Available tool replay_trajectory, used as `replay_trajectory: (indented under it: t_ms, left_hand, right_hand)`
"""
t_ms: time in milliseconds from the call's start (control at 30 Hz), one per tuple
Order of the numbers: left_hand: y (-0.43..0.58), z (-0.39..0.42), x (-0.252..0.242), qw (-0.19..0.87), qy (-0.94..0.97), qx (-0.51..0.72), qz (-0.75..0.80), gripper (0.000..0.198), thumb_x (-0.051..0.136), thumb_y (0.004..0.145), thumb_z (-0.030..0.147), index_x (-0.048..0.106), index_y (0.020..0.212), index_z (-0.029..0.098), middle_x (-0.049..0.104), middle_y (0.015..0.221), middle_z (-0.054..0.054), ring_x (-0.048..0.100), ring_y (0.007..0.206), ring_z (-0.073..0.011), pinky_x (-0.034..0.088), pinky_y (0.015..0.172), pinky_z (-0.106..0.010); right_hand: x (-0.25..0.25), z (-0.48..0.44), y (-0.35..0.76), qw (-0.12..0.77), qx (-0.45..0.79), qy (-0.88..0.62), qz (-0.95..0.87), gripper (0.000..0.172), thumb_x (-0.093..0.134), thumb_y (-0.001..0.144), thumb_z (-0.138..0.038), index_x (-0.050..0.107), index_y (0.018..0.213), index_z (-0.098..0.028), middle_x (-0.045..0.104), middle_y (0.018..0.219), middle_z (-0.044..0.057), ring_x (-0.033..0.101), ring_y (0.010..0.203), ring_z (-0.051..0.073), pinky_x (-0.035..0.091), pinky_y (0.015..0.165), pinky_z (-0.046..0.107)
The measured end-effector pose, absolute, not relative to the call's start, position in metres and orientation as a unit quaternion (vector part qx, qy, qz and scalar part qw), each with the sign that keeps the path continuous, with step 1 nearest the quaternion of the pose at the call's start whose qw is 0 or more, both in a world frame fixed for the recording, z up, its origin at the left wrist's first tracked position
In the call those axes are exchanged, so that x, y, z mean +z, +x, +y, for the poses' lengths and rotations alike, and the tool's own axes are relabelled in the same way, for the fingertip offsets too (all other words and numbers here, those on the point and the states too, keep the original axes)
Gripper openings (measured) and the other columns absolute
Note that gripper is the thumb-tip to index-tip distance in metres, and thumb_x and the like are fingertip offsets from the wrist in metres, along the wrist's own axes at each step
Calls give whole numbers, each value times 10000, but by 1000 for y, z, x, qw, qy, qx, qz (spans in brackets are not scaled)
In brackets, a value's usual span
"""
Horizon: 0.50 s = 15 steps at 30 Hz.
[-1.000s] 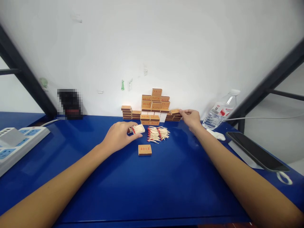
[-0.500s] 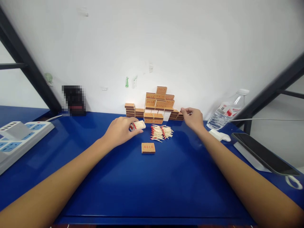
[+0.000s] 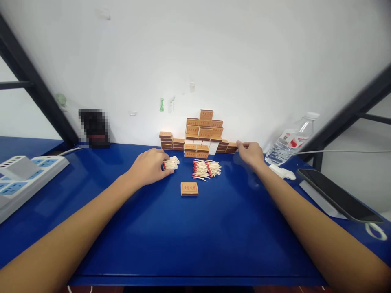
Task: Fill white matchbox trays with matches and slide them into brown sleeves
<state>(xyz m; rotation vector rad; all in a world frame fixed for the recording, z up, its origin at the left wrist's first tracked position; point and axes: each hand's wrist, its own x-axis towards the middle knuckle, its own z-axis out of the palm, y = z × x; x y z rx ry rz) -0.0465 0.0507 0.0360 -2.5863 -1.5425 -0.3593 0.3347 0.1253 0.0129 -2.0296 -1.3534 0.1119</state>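
Observation:
In my left hand [image 3: 151, 166] is an open matchbox tray [image 3: 171, 164] full of red-tipped matches, held low over the blue table between thumb and fingers. Just behind it a second pale tray [image 3: 176, 159] shows in part. My right hand [image 3: 251, 154] has its fingertips closed on the right end of a matchbox [image 3: 232, 147] in the low stack; its other fingers are curled and partly hidden. Loose matches [image 3: 207, 169] lie in a pile between the hands. Nearer me, a closed matchbox [image 3: 189, 189] lies flat.
Against the wall rises a stepped stack of matchboxes [image 3: 204, 130]. At right are a leaning water bottle [image 3: 290, 138], a white object [image 3: 281, 172] and a phone [image 3: 337, 195]. A power strip [image 3: 36, 175] lies at left, a pixelated dark object [image 3: 94, 128] behind it.
My left hand has moved left and lowered with the tray, uncovering another tray behind. My right hand has shifted slightly down against the right end of the stack. The view has shifted slightly.

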Motion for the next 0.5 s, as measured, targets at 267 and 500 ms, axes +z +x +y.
replay_trajectory:
  t_ms: [267, 500]
  left_hand:
    - [-35, 37, 45, -24, -883, -196, -426, 476, 684, 873, 615, 768, 1121, 218, 742, 1082, -90, 670, 1049, -282, 528, 915, -418]
    - [-13, 14, 39, -84, -929, -157, -325, 341, 783, 787, 510, 778, 980, 229, 708, 996, -65, 634, 954, -257, 513, 835, -390]
  right_hand:
    - [20, 109, 337, 345, 2, -768, -540, 386, 573, 976, -467, 805, 943, -160, 801, 1016, 186, 728, 939, 334, 496, 787, 387]
    - [27, 85, 315, 361, -38, -723, -588, 373, 588, 951, -488, 780, 805, -204, 772, 792, 122, 658, 739, 274, 419, 680, 355]
